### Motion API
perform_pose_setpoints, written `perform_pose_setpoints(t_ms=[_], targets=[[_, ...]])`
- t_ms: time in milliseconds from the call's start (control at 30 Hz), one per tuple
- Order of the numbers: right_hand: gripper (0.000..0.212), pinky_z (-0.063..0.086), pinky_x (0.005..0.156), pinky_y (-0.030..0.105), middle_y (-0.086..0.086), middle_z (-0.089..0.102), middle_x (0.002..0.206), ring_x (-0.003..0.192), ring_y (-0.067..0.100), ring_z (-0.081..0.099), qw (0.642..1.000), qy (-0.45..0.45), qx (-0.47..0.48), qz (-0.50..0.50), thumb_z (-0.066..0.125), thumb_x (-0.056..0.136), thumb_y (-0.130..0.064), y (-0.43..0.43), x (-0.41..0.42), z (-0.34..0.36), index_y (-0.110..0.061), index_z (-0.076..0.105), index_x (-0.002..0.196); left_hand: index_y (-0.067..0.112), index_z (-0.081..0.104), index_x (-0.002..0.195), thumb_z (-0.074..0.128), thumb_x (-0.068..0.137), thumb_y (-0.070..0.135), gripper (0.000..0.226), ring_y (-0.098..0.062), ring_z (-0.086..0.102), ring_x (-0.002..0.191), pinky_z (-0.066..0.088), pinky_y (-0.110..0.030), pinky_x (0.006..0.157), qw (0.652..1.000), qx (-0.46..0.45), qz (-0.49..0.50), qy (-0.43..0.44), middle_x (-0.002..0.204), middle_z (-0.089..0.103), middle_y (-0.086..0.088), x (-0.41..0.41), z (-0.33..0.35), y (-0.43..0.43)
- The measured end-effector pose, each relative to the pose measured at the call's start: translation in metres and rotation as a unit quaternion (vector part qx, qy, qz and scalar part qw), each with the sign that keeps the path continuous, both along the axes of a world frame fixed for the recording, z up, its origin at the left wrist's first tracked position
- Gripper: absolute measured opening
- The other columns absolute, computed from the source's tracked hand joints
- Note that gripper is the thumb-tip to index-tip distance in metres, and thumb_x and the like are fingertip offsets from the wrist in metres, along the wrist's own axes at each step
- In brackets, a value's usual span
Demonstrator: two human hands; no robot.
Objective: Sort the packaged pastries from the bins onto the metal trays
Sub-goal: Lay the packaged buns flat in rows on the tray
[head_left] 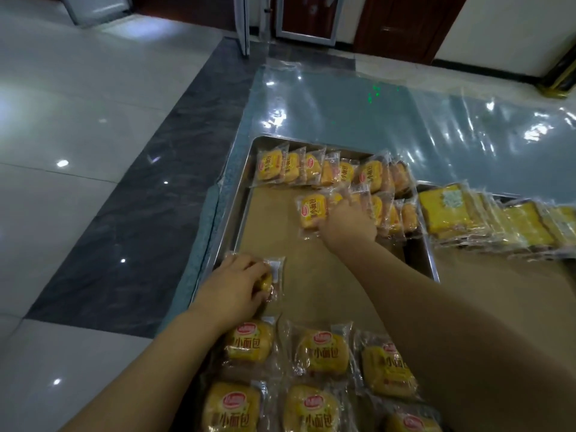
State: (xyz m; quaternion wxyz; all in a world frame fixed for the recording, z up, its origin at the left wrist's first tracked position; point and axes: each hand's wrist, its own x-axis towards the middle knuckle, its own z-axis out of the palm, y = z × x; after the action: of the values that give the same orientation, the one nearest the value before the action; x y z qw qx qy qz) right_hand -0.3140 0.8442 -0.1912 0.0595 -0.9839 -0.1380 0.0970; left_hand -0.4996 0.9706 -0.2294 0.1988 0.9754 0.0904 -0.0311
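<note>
Reaching over the metal tray, right hand has fingers closed on a packaged pastry in the second row, beside others standing on edge. Left hand curls over another pastry pack at the tray's near-left corner. Loose packs lie nearest the camera. Second tray of pastries sits right.

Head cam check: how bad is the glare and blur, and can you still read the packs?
Head view: strong glare on the plastic sheet and floor; wide-angle bending at the edges; near packs readable, far row soft; hands slightly blurred.
</note>
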Motion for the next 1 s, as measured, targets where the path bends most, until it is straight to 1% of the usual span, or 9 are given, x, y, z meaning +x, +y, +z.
perform_pose_setpoints(t_ms=[167, 267, 467, 567, 667, 767, 833, 900, 1000], targets=[[0.007, 0.049, 0.075, 0.039, 0.009, 0.060, 0.094, 0.089, 0.028, 0.059, 0.998, 0.020, 0.046, -0.034, 0.055, 0.088, -0.020, -0.002, 0.000, -0.012, -0.014, 0.052, 0.090, 0.033, 0.045, 0.133, 0.057, 0.086, 0.038, 0.048, -0.018, 0.031, 0.124, 0.033, -0.034, 0.105, 1.000, -0.007, 0.004, 0.004, 0.133, 0.038, 0.006, -0.001, -0.002, -0.003], [0.004, 0.053, 0.071, 0.037, 0.007, 0.062, 0.085, 0.083, 0.025, 0.061, 0.988, 0.060, 0.138, -0.036, 0.056, 0.087, -0.015, -0.011, 0.001, -0.011, -0.011, 0.058, 0.087, 0.034, 0.045, 0.133, 0.059, 0.086, 0.038, 0.050, -0.018, 0.031, 0.125, 0.034, -0.034, 0.105, 1.000, -0.021, 0.011, 0.010, 0.134, 0.036, 0.006, -0.003, -0.001, -0.004], [0.017, 0.036, 0.056, 0.021, -0.008, 0.056, 0.084, 0.075, 0.006, 0.051, 0.934, 0.082, 0.346, 0.014, 0.053, 0.091, -0.012, -0.041, -0.013, 0.012, -0.025, 0.059, 0.083, 0.027, 0.054, 0.125, 0.063, 0.084, 0.035, 0.043, -0.012, 0.039, 0.116, 0.038, -0.029, 0.099, 0.996, -0.063, 0.048, -0.037, 0.125, 0.044, 0.007, -0.007, 0.003, -0.002], [0.024, 0.039, 0.061, 0.022, -0.005, 0.055, 0.094, 0.082, 0.009, 0.051, 0.948, 0.080, 0.287, 0.108, 0.044, 0.095, -0.011, -0.055, -0.019, 0.032, -0.029, 0.059, 0.089, 0.023, 0.059, 0.120, 0.064, 0.084, 0.032, 0.037, -0.013, 0.043, 0.112, 0.039, -0.029, 0.097, 0.994, -0.065, 0.057, -0.065, 0.119, 0.049, 0.005, -0.011, 0.004, -0.001], [0.031, 0.048, 0.080, 0.034, 0.002, 0.053, 0.112, 0.098, 0.017, 0.050, 0.967, 0.101, 0.091, 0.214, 0.041, 0.093, -0.010, -0.058, -0.020, 0.058, -0.034, 0.058, 0.084, 0.021, 0.060, 0.118, 0.064, 0.084, 0.030, 0.035, -0.013, 0.044, 0.110, 0.038, -0.028, 0.096, 0.993, -0.067, 0.060, -0.077, 0.115, 0.051, 0.005, -0.012, 0.005, -0.002], [0.023, 0.030, 0.103, 0.057, 0.006, 0.051, 0.119, 0.117, 0.026, 0.040, 0.940, 0.108, -0.117, 0.301, 0.044, 0.089, -0.012, -0.045, -0.032, 0.067, -0.028, 0.060, 0.088, 0.023, 0.061, 0.115, 0.063, 0.085, 0.032, 0.032, -0.014, 0.045, 0.108, 0.041, -0.030, 0.093, 0.994, -0.053, 0.055, -0.072, 0.113, 0.053, 0.005, -0.011, 0.008, -0.005], [0.020, 0.014, 0.105, 0.063, 0.005, 0.055, 0.114, 0.118, 0.027, 0.037, 0.899, 0.086, -0.186, 0.388, 0.044, 0.087, -0.012, -0.031, -0.050, 0.056, -0.022, 0.061, 0.094, 0.024, 0.061, 0.115, 0.061, 0.086, 0.033, 0.030, -0.015, 0.045, 0.108, 0.043, -0.033, 0.091, 0.996, -0.035, 0.047, -0.065, 0.113, 0.053, 0.005, -0.010, 0.009, -0.008], [0.024, 0.016, 0.106, 0.057, 0.003, 0.052, 0.125, 0.121, 0.025, 0.035, 0.882, 0.070, -0.154, 0.439, 0.047, 0.086, -0.011, -0.024, -0.066, 0.040, -0.025, 0.061, 0.100, 0.025, 0.060, 0.117, 0.060, 0.086, 0.034, 0.032, -0.017, 0.044, 0.109, 0.042, -0.034, 0.091, 0.998, -0.011, 0.037, -0.049, 0.117, 0.053, 0.005, -0.009, 0.008, -0.008], [0.036, 0.029, 0.105, 0.046, -0.002, 0.039, 0.139, 0.127, 0.021, 0.031, 0.932, 0.043, -0.010, 0.360, 0.052, 0.088, -0.016, -0.029, -0.081, 0.014, -0.031, 0.052, 0.120, 0.025, 0.058, 0.120, 0.059, 0.086, 0.036, 0.036, -0.019, 0.045, 0.109, 0.042, -0.036, 0.092, 0.999, -0.001, 0.037, -0.039, 0.119, 0.053, 0.003, -0.009, 0.005, -0.006]])
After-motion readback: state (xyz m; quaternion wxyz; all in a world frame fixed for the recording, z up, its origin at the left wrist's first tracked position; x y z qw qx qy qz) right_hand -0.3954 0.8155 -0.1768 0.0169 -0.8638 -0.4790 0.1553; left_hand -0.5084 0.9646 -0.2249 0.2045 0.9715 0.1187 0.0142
